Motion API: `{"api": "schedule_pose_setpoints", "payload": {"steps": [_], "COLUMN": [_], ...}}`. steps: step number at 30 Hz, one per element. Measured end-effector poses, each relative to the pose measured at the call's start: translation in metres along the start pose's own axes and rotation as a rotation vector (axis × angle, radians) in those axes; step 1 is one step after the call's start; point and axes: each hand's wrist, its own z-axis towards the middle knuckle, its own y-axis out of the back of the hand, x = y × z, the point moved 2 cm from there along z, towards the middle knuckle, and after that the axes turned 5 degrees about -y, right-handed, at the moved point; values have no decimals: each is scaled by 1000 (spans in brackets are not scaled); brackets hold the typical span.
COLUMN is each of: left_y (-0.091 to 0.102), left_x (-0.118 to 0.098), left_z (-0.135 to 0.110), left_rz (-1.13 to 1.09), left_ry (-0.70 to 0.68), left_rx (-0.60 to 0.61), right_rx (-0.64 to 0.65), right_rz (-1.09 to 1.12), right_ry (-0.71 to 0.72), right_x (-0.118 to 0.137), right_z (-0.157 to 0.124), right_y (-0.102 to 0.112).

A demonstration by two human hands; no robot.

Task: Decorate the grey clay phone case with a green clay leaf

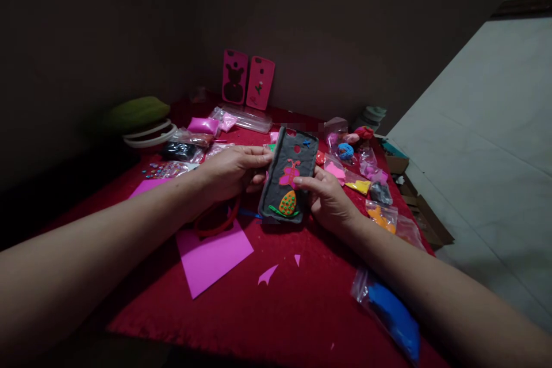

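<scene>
You have no text, label, brand or number that can be read here. The dark phone case (288, 181) carries only coloured clay shapes, and the pink cases (235, 76) at the far edge of the desk (302, 305) show figures, not letters.

A pink phone case with a bear shape (235, 76) and a second pink phone case (260, 83) leaned upright against the wall at upper middle. The red tabletop (267, 316) carried a pink paper sheet (211, 256) left of centre and pink scraps (267, 275) just beside it. Small bags of coloured clay (371, 184) lay along the right, with a blue bag (394, 316) at lower right. A green rounded object (138, 112) sat above white rings (149, 133) at left.
</scene>
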Motion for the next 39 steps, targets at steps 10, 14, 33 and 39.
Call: {"api": "schedule_pose_setpoints", "payload": {"steps": [10, 14, 33, 39], "left_y": [-1, 0, -3, -4], "left_x": [0, 1, 3, 2], "left_z": [-1, -2, -2, -3], "left_rz": [11, 11, 26, 14], "left_ry": [4, 13, 38, 44], "left_rx": [12, -8, -17, -18], "right_rx": [-25, -20, -76, -63], "right_rz": [-4, 2, -8, 6], "right_ry": [-5, -25, -19, -4], "right_x": [-2, -1, 1, 2], "right_z": [1, 2, -2, -1], "right_y": [-2, -2, -2, -3]}}
